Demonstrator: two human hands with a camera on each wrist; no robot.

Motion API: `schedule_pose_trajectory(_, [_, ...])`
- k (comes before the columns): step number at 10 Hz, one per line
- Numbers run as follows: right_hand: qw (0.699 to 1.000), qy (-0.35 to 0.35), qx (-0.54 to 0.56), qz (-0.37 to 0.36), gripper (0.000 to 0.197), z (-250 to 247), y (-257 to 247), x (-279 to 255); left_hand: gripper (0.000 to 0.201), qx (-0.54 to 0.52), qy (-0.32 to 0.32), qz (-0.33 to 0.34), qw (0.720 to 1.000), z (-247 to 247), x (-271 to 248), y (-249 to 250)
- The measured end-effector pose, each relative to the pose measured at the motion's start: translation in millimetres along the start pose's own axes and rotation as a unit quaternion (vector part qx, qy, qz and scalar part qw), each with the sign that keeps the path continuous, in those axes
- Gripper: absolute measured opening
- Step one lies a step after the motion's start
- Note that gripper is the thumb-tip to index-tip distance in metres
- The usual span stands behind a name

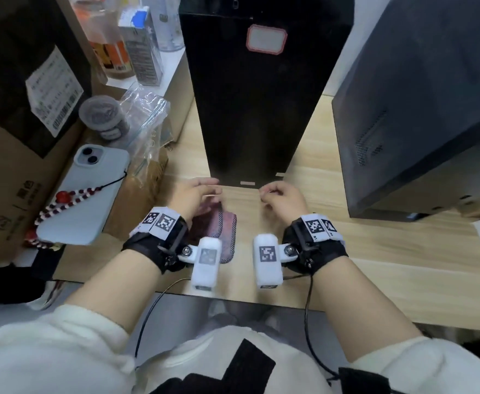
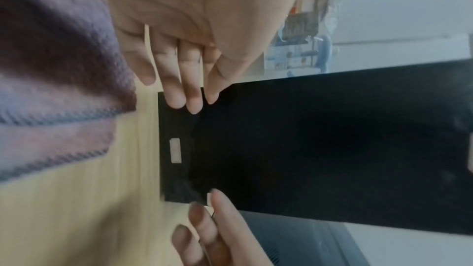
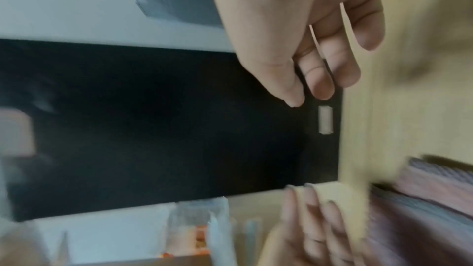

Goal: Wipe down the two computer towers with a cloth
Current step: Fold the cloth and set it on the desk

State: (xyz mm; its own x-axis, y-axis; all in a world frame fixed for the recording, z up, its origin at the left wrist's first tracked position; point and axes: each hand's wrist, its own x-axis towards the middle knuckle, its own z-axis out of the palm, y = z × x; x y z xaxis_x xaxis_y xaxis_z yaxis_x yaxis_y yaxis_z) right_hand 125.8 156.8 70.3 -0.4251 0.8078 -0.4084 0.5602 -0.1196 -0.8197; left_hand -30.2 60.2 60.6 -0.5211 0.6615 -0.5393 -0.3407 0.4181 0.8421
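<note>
Wood-grain desk [image 1: 332, 251], cluttered left; black tower [image 1: 258, 109], grey tower [image 1: 420, 109] upright. Cloth [image 1: 227, 231] flat beneath left hand [image 1: 193, 197], fingers straight, empty; right hand [image 1: 284, 200] loosely curled, empty.

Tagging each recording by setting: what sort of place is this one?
Probably an office or IT workspace: two computer towers, black and grey, stand on a wooden desk, with cardboard boxes and a phone alongside.

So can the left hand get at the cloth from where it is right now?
Probably yes. The left hand hovers open just above the folded cloth lying flat on the table, and nothing lies between them; the black tower stands beyond it.
</note>
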Motion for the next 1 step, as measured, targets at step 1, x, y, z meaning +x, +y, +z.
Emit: schedule_pose_trajectory(1, [0.994, 0.053, 0.068, -0.068, 0.025, -46.7, -30.5, -25.0, 0.017, -0.024, -0.005, -0.023, 0.999, 17.7, -6.8, -0.2])
